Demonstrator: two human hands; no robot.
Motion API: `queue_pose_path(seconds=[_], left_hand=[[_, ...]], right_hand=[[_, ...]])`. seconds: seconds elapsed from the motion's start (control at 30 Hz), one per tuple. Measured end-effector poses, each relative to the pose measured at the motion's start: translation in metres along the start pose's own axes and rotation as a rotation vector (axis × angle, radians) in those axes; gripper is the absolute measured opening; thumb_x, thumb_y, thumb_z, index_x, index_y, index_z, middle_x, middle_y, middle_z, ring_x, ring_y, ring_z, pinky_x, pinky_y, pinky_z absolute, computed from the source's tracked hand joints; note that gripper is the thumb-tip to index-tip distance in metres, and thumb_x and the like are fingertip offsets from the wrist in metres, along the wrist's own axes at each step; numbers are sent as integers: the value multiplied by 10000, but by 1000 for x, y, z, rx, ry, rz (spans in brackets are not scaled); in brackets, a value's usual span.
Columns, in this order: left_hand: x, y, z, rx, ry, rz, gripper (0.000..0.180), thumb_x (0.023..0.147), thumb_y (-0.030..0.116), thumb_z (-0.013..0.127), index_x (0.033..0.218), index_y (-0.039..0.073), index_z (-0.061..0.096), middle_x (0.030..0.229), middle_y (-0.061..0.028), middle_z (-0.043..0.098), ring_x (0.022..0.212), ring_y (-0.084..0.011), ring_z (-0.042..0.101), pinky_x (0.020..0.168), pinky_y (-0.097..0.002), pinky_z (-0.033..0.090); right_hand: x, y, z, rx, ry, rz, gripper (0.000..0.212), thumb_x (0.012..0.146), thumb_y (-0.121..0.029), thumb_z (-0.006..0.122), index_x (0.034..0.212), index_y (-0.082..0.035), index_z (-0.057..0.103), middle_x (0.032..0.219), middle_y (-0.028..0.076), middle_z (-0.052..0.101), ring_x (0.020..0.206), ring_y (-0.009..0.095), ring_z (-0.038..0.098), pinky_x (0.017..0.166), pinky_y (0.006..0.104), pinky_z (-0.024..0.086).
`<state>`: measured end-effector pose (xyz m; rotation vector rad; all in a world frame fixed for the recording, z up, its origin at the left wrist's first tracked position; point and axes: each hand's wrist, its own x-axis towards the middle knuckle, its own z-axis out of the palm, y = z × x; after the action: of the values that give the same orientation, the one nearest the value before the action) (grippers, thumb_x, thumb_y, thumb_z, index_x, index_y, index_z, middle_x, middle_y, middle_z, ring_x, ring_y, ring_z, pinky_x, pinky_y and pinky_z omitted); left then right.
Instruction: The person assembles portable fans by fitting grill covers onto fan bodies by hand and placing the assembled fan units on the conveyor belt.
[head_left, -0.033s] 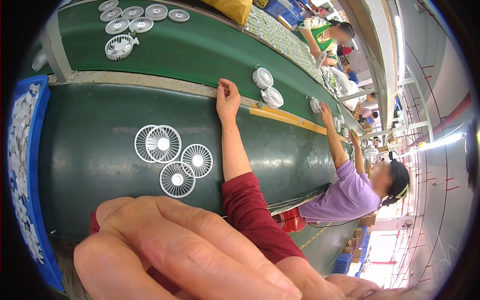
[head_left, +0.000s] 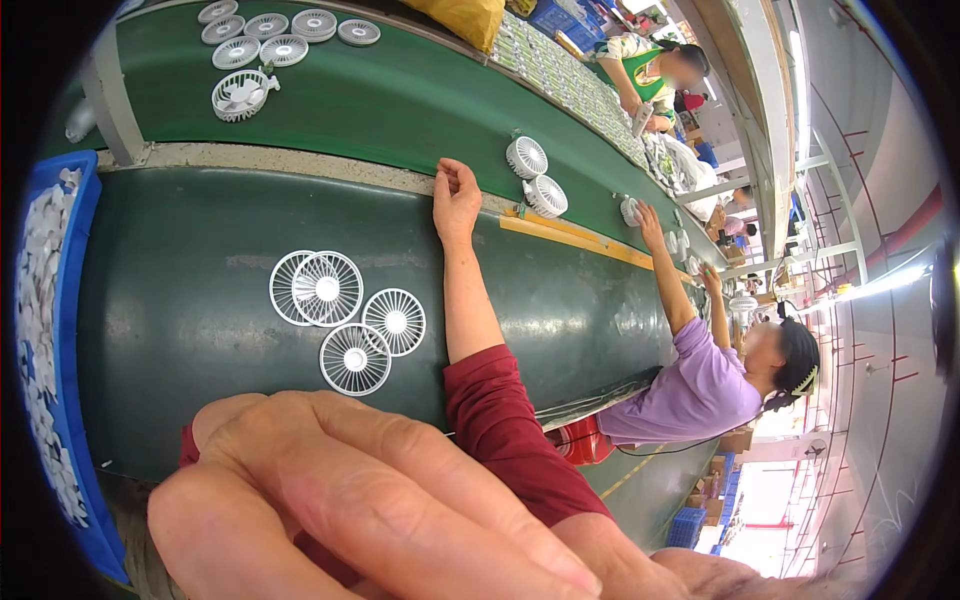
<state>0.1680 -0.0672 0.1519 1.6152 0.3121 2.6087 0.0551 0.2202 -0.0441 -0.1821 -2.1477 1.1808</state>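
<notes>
Very close to the camera, my left hand [head_left: 370, 490] fills the lower part of the view. Its fingers stretch toward the lower right, some tips are cut off, and I see nothing held. My right hand [head_left: 457, 195] reaches out in a maroon sleeve to the pale ledge [head_left: 290, 172] beside the green conveyor belt [head_left: 380, 110]. Its fingers are loosely bent with a gap at the thumb, nothing in them. Between my hands, several white round fan grilles [head_left: 355, 358] lie on the dark green tabletop [head_left: 200, 350], two of them overlapping.
A blue bin [head_left: 85, 230] of white parts stands at the left edge. On the belt are white grilles [head_left: 236, 52], an open fan housing [head_left: 240, 97] and small fans [head_left: 545, 195]. A yellow strip [head_left: 580, 240] edges the belt. A co-worker in purple [head_left: 690, 390] reaches over it at right.
The parts on the belt have shifted very slightly to the right. The purple-sleeved co-worker's hands have moved a little. My own hands look unmoved.
</notes>
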Motion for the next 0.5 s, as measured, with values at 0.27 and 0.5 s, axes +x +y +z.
queue_pose_path(seconds=[0.27,0.5], left_hand=[[10,15,1,78,-56,-10,350,908,302,644,1095,150,390,1005,-77,508,885,-223,533,666,-300,525],[20,14,10,107,-124,-62,385,906,339,644,1099,155,367,1012,-59,482,864,-196,503,640,-272,506]], right_hand=[[1,-7,5,9,17,-14,209,847,-14,593,1052,-12,632,957,97,658,807,169,644,750,295,516],[-1,-4,3,-18,19,-15,205,865,-14,596,1067,-15,635,953,90,678,834,140,645,775,272,519]])
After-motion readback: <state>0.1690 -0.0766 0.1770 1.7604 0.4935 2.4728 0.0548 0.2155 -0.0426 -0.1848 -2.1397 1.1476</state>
